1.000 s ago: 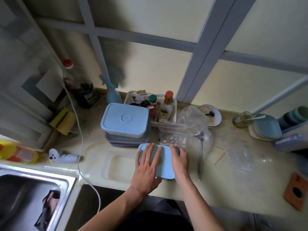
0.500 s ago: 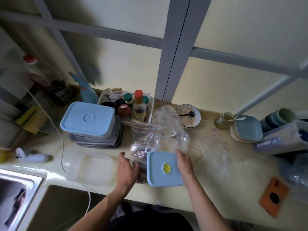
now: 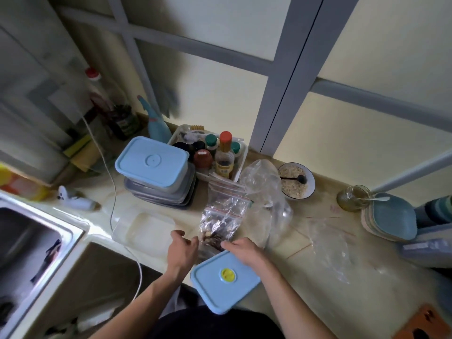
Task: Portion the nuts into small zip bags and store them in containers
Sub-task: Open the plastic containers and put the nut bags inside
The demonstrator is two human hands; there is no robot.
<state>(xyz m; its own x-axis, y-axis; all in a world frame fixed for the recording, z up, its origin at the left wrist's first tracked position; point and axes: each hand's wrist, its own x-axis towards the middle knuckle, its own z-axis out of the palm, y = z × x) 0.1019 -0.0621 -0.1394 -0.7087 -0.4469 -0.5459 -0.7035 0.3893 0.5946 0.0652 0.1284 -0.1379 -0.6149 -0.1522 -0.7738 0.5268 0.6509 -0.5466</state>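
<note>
A person stands at a kitchen counter, seen from above. The right hand grips the far edge of a small blue lid with a yellow valve in its middle, holding it tilted and off the container, over the counter's front edge. The left hand hangs loosely curled with fingers apart, holding nothing, just left of the lid. Between the two hands, just beyond the fingertips, sits a clear zip bag of nuts with red seal lines, standing up out of a small container whose walls are mostly hidden. Left of the left hand lies an empty clear container. Farther out from the hands is a stack of containers with a blue lid on top, and beside it a white basket of sauce bottles. Beyond the right hand are a crumpled clear plastic bag and a bowl of oats with a dark spoon. A steel sink lies far to the left
</note>
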